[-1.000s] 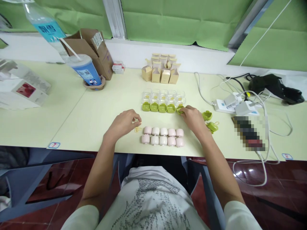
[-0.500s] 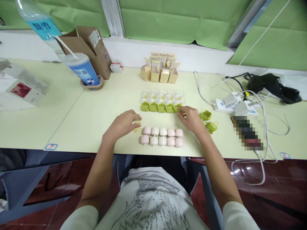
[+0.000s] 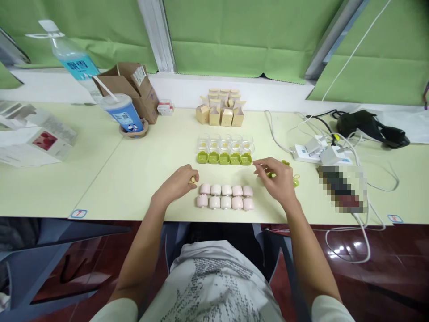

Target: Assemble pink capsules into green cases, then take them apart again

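Note:
My left hand (image 3: 179,182) is closed, its fingertips pinching a small yellow loop-like piece (image 3: 192,180) just left of the pale rounded pieces. Those pink and white pieces (image 3: 226,202) stand in two rows near the front edge. My right hand (image 3: 277,178) is held over loose green pieces (image 3: 296,180), fingers apart, with nothing visible in them. It partly hides the green pieces. To its left runs a row of green scalloped cups (image 3: 224,158). Directly behind them are clear plastic pieces (image 3: 225,143) with yellow centres.
Small open cardboard boxes (image 3: 226,117) stand against the wall. At left are a blue drink cup (image 3: 125,117), a water bottle (image 3: 80,67), a brown carton (image 3: 144,96) and a white box (image 3: 50,143). A power strip (image 3: 301,153) with looping cables lies right, near a pixelated object (image 3: 342,188).
My left hand has closed on a small yellow piece. My right hand has drawn away from the rightmost green cup and moved right over the loose green pieces. The camera view has shifted slightly.

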